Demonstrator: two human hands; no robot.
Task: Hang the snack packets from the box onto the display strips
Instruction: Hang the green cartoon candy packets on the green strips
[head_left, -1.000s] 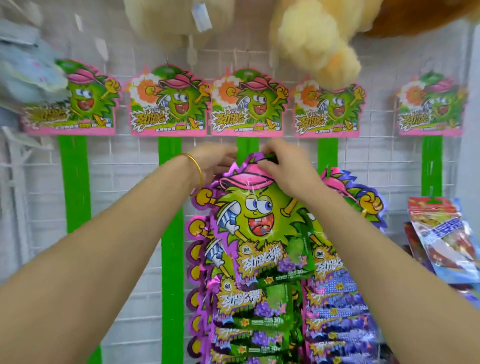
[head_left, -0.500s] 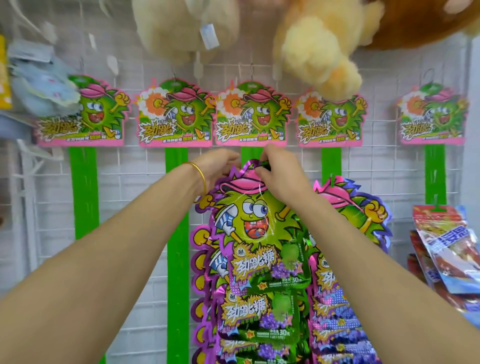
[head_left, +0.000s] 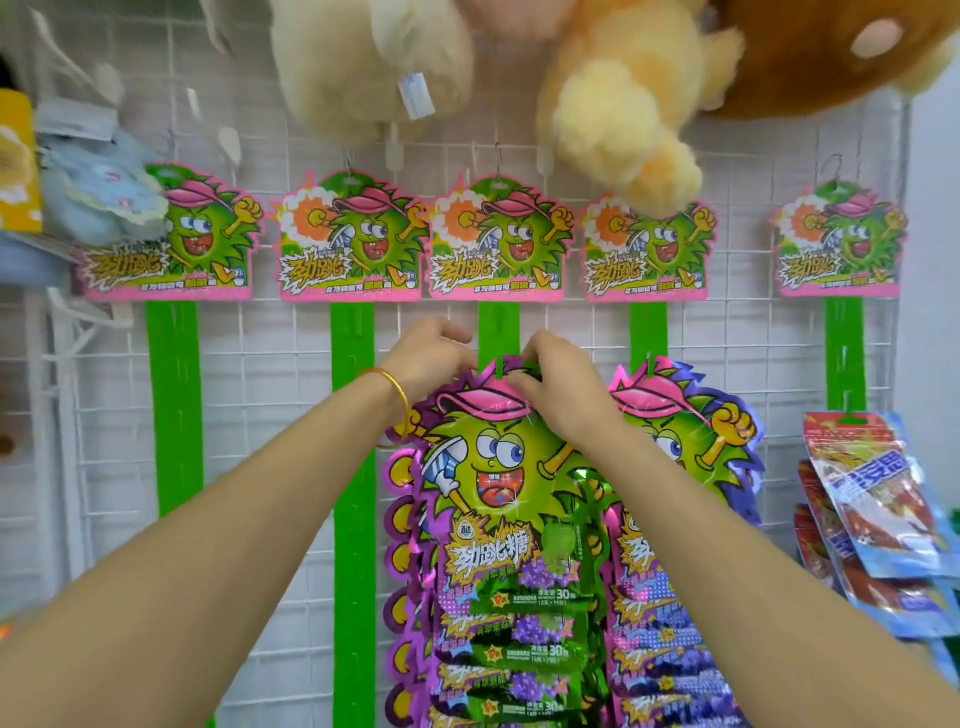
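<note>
Head view showed the snack packet at the middle display strip, its top edge pinched in the grip of left hand and right hand; seemingly light, floppy, slick foil, best held beside its hang hole.

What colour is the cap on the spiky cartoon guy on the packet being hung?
Pink. The cap on the top packet shows best in the head view.
</note>
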